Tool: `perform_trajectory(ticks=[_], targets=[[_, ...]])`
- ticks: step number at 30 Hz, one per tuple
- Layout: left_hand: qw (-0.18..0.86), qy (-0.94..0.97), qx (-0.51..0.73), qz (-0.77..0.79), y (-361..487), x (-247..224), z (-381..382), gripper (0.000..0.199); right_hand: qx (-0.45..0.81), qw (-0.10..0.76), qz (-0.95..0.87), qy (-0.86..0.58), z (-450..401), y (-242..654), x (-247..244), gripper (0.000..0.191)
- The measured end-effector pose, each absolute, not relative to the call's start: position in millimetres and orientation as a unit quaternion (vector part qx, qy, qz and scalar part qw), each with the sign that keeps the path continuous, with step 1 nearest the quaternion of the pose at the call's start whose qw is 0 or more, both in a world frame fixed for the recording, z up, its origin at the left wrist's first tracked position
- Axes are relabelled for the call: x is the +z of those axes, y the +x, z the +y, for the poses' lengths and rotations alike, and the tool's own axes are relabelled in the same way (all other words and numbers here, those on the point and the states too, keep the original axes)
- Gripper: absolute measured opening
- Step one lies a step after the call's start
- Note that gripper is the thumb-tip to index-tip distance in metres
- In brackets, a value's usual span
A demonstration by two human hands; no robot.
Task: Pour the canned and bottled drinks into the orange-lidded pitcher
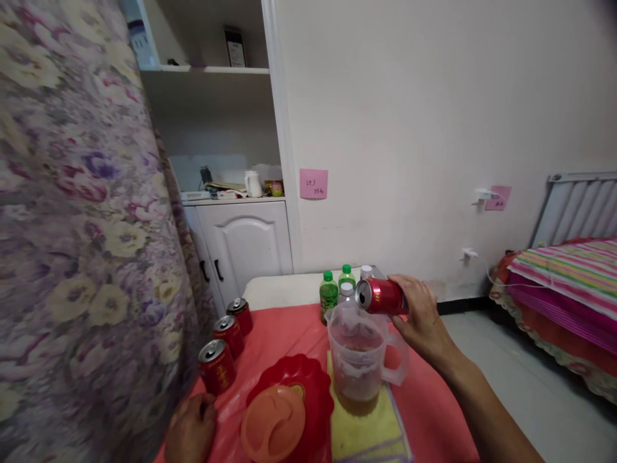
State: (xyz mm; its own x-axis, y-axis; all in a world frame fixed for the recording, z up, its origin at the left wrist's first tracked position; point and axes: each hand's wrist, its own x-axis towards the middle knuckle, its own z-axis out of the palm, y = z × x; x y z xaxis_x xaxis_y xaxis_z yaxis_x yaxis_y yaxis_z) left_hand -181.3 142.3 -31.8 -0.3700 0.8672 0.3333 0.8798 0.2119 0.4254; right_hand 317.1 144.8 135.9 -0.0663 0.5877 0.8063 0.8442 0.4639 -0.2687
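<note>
Can (389,297), long axis nearly level, top leftward above pitcher (357,370)

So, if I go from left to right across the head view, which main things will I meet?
Floral curtain → left hand → three standing red cans → red scalloped plate → translucent jug → right hand holding a tilted red can → bed.

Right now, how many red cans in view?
4. On the left side of the cloth: near can, middle can, far can. The fourth can is in the right hand, tilted over the jug. Any behind other things wouldn't show.
</note>
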Motion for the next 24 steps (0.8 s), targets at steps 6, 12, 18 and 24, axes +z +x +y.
perform_trajectory(ticks=[6, 12, 18, 24], targets=[[0.02, -0.558, -0.288, -0.778, -182.4, -32.9, 143.1, 0.036, -0.159, 0.45, -0.732, -0.486, 152.1, 323.7, 151.0, 0.067], [0.026, -0.561, -0.299, -0.771, -183.7, -34.5, 142.5, 0.033, -0.172, 0.433, -0.743, -0.48, 157.9, 324.7, 160.9, 0.067], [0.027, -0.559, -0.301, -0.772, -183.1, -36.4, 143.0, 0.031, -0.173, 0.43, -0.754, -0.467, 160.2, 321.2, 158.2, 0.064], [0.03, -0.555, -0.299, -0.775, -182.6, -37.2, 141.9, 0.031, -0.169, 0.429, -0.761, -0.456, 162.1, 318.5, 158.5, 0.064]])
